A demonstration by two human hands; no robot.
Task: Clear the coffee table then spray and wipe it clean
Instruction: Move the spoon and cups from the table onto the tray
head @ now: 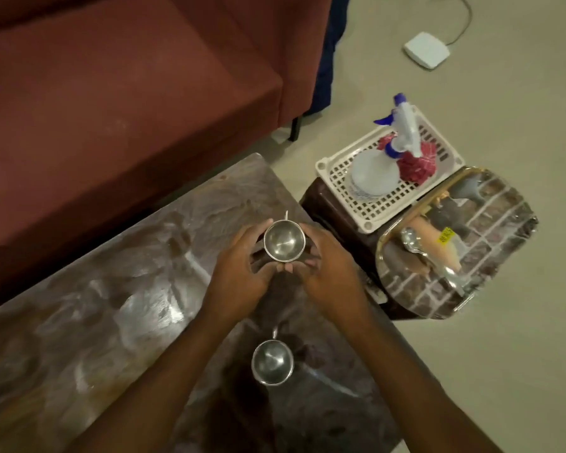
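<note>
A steel cup (pixel 283 240) is held over the far right part of the glossy dark coffee table (pixel 118 302). My left hand (pixel 242 266) and my right hand (pixel 327 266) cup it from both sides with curled fingers. A second steel cup (pixel 272 362) stands on the table nearer to me, between my forearms. To the right, a white spray bottle (pixel 386 158) with a blue trigger and a red cloth (pixel 419 161) lie in a white plastic basket (pixel 340 171).
The basket rests on a dark stool (pixel 334 214) beside the table. A shiny patterned tray (pixel 490 230) holding a steel spoon (pixel 412 243) sits next to it. A maroon sofa (pixel 111 93) runs behind the table. A white device (pixel 427 49) with a cable lies on the floor.
</note>
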